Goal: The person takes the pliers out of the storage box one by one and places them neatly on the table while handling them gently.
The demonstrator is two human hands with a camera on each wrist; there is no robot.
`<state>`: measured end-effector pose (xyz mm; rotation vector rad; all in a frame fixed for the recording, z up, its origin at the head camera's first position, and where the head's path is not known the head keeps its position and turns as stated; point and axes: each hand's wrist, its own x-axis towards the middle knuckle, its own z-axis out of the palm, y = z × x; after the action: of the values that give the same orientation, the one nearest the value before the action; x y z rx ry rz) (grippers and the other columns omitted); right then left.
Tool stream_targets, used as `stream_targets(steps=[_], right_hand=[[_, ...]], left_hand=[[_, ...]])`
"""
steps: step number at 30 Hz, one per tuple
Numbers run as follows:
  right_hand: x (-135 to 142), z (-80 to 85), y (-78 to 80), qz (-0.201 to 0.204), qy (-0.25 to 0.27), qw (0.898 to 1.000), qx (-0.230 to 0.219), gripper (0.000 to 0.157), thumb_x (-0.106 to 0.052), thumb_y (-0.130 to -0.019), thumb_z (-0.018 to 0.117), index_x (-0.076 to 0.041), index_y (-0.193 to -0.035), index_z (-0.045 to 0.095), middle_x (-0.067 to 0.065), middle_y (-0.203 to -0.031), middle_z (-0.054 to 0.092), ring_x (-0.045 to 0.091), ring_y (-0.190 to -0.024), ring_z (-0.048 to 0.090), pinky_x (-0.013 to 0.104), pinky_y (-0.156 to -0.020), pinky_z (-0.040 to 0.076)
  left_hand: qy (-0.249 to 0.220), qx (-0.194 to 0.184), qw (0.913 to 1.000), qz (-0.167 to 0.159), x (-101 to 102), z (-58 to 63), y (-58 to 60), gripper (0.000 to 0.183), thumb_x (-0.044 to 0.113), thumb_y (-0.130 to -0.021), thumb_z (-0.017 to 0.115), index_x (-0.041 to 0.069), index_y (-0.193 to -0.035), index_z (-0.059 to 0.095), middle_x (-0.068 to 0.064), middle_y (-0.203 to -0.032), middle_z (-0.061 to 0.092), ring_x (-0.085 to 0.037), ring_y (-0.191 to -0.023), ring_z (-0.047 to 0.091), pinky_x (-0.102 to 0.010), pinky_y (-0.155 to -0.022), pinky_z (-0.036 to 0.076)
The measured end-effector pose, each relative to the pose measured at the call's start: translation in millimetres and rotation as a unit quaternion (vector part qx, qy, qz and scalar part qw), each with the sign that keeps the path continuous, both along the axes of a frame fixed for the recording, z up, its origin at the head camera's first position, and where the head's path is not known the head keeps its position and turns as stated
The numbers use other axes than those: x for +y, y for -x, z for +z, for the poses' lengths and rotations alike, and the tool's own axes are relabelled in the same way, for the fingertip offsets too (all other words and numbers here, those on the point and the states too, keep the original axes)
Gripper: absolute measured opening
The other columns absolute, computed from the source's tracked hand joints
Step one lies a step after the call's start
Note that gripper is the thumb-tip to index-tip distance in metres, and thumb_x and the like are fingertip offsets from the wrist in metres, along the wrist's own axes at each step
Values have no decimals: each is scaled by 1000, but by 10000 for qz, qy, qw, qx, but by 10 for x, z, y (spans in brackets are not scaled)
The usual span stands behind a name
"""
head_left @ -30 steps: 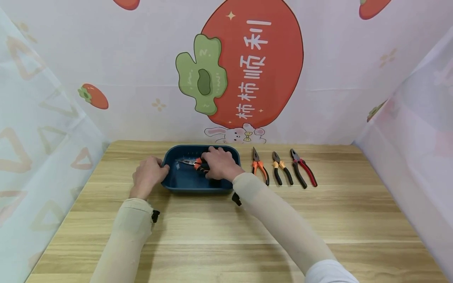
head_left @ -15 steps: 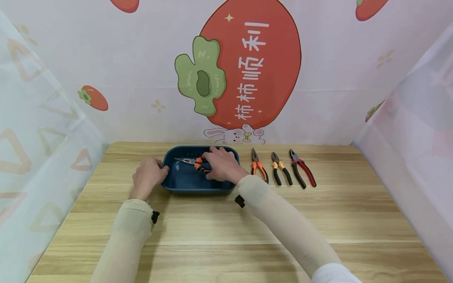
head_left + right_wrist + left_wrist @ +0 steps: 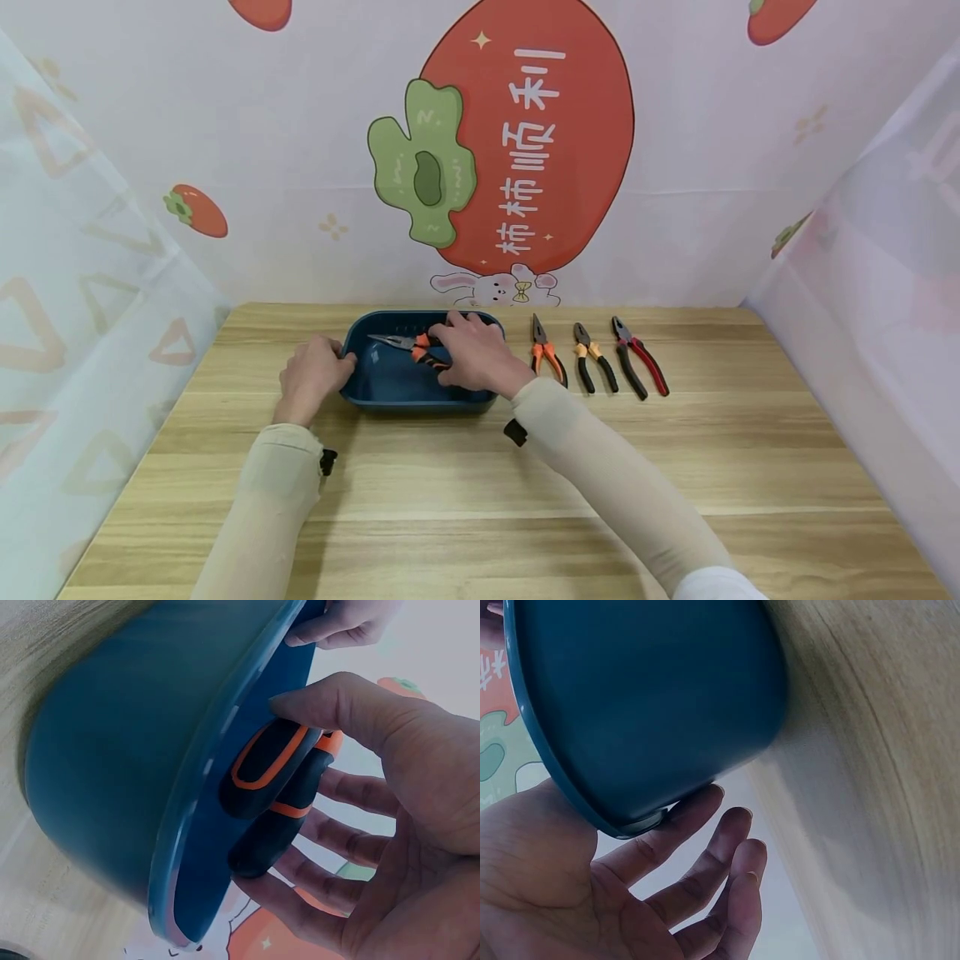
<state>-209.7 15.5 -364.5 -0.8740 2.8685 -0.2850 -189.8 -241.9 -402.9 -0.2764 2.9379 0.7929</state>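
Note:
A dark blue plastic basin [image 3: 390, 385] stands at the far side of the table. My left hand [image 3: 310, 377] grips its left rim, thumb over the edge and fingers outside; the left wrist view shows the index finger against the basin wall [image 3: 660, 697]. Inside the basin, my right hand [image 3: 477, 354] holds a pair of long-nose pliers [image 3: 405, 342] by the black and orange handles. Their metal jaws point left. In the right wrist view the thumb presses one handle [image 3: 270, 761] while the fingers lie around the other; the jaws are hidden there.
To the right of the basin lie three more tools in a row: orange-handled long-nose pliers [image 3: 549, 350], yellow-and-black pliers [image 3: 595, 358] and red-and-black pliers [image 3: 639, 357]. A printed cloth [image 3: 675, 150] hangs behind the wooden table [image 3: 450, 500].
My right wrist has shifted slightly right and toward me, with the pliers still held inside the basin. The left hand stays on the rim, and the whole head view has drifted a little.

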Motion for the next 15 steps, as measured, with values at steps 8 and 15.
stream_targets(steps=[8,15], right_hand=[[81,38,-22,-12,275,9996,67,65,-34,-87,82,-20,-145,56,10,-139,53,30,-121,52,50,-93,46],[136,43,-38,-7,282,9995,118,66,-35,-86,82,-20,-145,56,10,-136,54,28,-119,53,50,-92,47]], left_hand=[[-19,-2,10000,6,-9,2,4,41,26,-102,53,13,-64,45,-1,-58,44,-23,-57,48,-37,-56,33],[-31,-25,10000,37,6,-1,2,41,26,-102,53,12,-64,45,-2,-59,45,-24,-58,49,-38,-58,34]])
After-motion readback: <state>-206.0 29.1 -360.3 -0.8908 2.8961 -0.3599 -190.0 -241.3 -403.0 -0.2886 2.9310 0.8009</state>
